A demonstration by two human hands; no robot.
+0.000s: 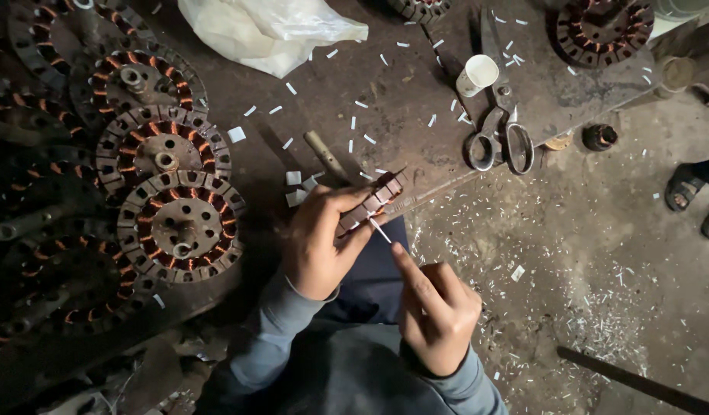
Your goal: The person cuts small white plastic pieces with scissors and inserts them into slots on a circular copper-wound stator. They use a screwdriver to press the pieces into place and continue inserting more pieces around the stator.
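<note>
My left hand [320, 242] grips a round motor stator [377, 198] seen edge-on, with copper windings in its slots, at the front edge of the dark workbench [385, 100]. My right hand [435, 311] is just below it, index finger stretched up, pinching a thin white paper strip [380, 230] whose tip meets the stator's slots.
Several wound stators [179, 223] lie stacked at the left. Scissors [502, 138], a small white cup [477, 74], a white plastic bag [270, 29] and scattered white paper slips lie on the bench. The concrete floor [600, 253] is littered with slips. Another person's sandalled feet [697, 196] are at the right.
</note>
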